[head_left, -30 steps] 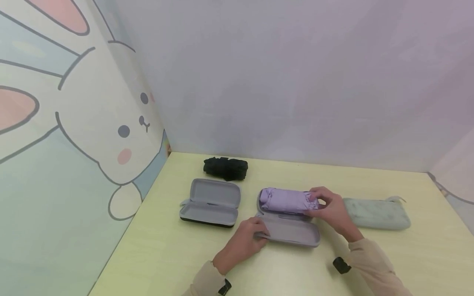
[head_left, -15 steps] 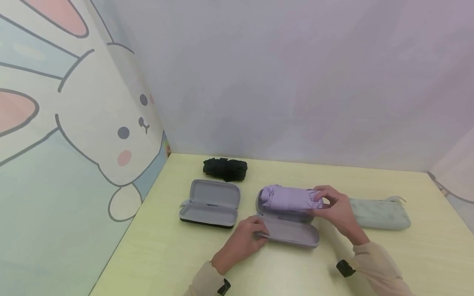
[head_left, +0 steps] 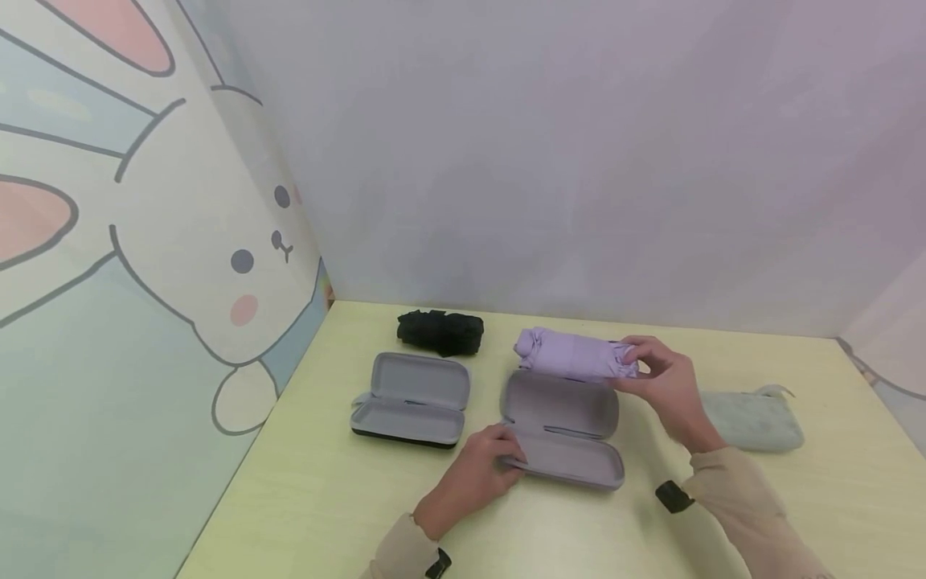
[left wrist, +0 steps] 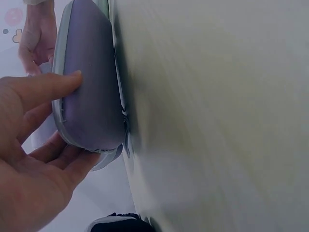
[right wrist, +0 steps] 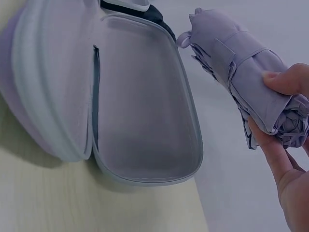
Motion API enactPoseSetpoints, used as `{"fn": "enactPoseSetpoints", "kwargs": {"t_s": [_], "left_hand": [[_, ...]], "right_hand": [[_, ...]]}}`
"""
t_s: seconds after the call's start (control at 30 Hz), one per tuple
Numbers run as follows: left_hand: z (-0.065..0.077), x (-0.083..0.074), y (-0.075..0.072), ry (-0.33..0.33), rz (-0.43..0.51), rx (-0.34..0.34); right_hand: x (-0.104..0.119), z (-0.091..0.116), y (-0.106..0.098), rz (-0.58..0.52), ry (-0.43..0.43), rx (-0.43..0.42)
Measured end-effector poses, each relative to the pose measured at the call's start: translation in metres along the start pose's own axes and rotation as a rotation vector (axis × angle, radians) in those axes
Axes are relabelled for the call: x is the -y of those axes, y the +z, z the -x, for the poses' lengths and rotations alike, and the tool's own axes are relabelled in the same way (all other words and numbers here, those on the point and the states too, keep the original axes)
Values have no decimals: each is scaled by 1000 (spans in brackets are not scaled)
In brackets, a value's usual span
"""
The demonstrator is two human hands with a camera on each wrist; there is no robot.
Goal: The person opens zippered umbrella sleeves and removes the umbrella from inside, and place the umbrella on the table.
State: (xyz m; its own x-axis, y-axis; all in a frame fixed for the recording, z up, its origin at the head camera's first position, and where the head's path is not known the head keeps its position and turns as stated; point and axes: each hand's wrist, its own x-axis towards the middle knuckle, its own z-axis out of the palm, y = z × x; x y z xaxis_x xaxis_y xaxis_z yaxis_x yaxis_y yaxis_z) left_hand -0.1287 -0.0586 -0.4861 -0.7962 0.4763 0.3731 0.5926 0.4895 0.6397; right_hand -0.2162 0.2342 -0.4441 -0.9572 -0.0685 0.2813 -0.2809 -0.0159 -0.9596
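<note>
A folded lavender umbrella [head_left: 571, 352], rolled up with a strap round it [right wrist: 248, 53], is held near its right end by my right hand [head_left: 667, 390], thumb on one side and fingers on the other. It is above the far half of a purple zip case [head_left: 567, 458] that lies open with its grey-lilac lining showing. In the right wrist view both halves of this case [right wrist: 145, 106] have nothing in them. My left hand [head_left: 486, 465] grips the left end of the near half, the thumb on its outer shell [left wrist: 94, 82] and the fingers at the rim.
Left of the purple case lies a second open case [head_left: 415, 418] with grey lining and a dark outside. Behind it is a black folded umbrella [head_left: 440, 332]. A pale green pouch [head_left: 755, 422] lies at the right, partly behind my right forearm. A wall backs the table [head_left: 289, 498].
My right hand has lifted the lavender umbrella up and away from the far half of the purple case, uncovering its lining. The left hand has stayed on the near half.
</note>
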Motion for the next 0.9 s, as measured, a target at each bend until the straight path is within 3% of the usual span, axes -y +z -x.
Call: {"fn": "enactPoseSetpoints", "kwargs": {"t_s": [0.23, 0.47, 0.9], "left_hand": [[1, 0, 3, -13, -25, 1], [1, 1, 6, -17, -67, -6], [-1, -1, 7, -18, -89, 2]], "right_hand": [[-5, -19, 3, 27, 23, -21], [-18, -41, 9, 20, -28, -11], [-43, -65, 18, 214, 24, -7]]}}
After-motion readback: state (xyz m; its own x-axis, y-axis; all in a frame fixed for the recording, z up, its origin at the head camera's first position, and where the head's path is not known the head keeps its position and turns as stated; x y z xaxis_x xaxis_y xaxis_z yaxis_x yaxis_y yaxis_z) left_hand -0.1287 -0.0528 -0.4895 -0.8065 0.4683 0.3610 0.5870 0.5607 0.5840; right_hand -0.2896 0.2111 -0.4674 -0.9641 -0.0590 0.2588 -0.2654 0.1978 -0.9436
